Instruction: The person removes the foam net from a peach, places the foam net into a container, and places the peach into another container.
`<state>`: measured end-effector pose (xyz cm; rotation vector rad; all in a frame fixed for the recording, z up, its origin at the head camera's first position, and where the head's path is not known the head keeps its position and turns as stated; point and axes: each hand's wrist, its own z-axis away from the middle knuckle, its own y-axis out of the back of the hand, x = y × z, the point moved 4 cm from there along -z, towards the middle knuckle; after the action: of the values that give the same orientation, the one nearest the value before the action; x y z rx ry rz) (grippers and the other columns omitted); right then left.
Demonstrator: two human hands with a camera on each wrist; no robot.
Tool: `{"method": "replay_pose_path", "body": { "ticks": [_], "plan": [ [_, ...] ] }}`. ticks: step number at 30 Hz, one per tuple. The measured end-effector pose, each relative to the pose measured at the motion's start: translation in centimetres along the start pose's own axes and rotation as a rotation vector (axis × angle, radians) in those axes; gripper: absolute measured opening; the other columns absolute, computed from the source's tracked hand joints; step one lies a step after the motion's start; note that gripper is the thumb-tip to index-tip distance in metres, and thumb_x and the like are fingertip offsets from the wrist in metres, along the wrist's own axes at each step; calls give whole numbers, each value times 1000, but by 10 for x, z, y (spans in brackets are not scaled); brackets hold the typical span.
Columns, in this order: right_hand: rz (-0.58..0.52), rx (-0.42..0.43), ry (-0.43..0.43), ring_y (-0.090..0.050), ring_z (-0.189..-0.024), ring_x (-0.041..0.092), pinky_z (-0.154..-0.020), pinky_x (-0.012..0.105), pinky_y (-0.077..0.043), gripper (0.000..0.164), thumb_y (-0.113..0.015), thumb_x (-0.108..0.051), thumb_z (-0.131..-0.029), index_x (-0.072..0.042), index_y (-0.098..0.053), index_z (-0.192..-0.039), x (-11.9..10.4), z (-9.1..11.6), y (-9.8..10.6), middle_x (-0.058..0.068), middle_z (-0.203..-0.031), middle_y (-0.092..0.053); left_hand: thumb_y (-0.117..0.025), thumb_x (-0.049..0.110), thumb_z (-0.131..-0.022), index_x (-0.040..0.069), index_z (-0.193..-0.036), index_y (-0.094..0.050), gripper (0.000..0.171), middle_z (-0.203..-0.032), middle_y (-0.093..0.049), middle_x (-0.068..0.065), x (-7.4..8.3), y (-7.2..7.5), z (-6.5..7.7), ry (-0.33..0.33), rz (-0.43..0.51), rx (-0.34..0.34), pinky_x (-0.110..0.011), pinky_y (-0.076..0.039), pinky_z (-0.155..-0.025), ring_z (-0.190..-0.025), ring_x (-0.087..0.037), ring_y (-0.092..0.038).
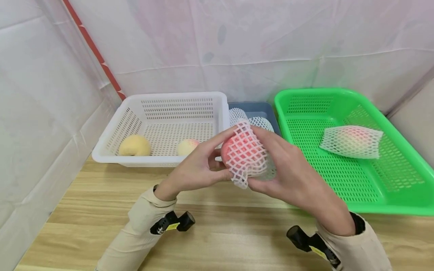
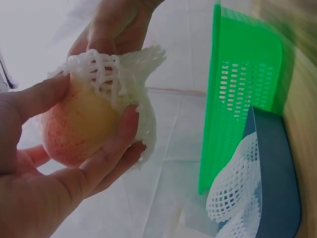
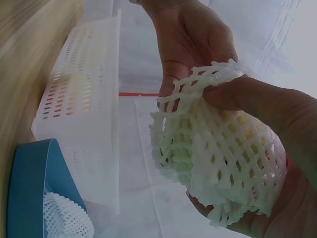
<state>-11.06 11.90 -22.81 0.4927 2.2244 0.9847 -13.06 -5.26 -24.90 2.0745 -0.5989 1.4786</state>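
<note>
Two nets (image 1: 260, 122), perhaps more, behind peach (image 2: 81, 128).

Foam net (image 3: 223, 153) (white, ragged-edged)

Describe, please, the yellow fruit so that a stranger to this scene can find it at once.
In the head view, find the white basket, left of the green basket. Inside, near the front, lies the yellow fruit, left of another bare fruit. It looks yellow, while that neighbour is paler with a pink blush.
</note>
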Motion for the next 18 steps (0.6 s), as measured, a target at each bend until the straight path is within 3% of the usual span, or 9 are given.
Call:
{"method": "replay_pose_path", "body": {
  "ticks": [4,9,14,18],
  "plan": [
    [2,18,33,-57,-111,31,-84,45,-53,98,-87,-14,-58,1,-39,-142,-2,0,1,19,-130,-54,-60,-18,-79,-2,-152,-17,86,-154,-25,-16,1,1,2,-13,59,-47,-44,-53,-89,-116,-34,-53],
    [-6,17,44,-56,-112,31,-86,46,-52,100,-87,-12,-56,1,-39,-142,-3,0,1,18,-132,-54,-56,-14,-78,-5,-150,-18,82,-153,-25,-18,0,3,3,-24,89,-61,-44,-54,-86,-114,-33,-53],
    [-19,5,34,-56,-113,30,-88,47,-52,102,-87,-9,-54,-1,-38,-143,-3,0,0,17,-132,-53,-57,-14,-82,-6,-149,-22,76,-153,-27,-20,0,2,2,2,79,-6,-43,-56,-80,-108,-34,-57],
    [-14,0,34,-55,-115,31,-89,47,-51,102,-87,-10,-55,-1,-37,-143,-3,0,-1,19,-132,-53,-59,-6,-83,-5,-147,-29,71,-144,-39,-23,-4,1,1,16,33,62,-41,-58,-72,-97,-32,-61]
  ]
}}
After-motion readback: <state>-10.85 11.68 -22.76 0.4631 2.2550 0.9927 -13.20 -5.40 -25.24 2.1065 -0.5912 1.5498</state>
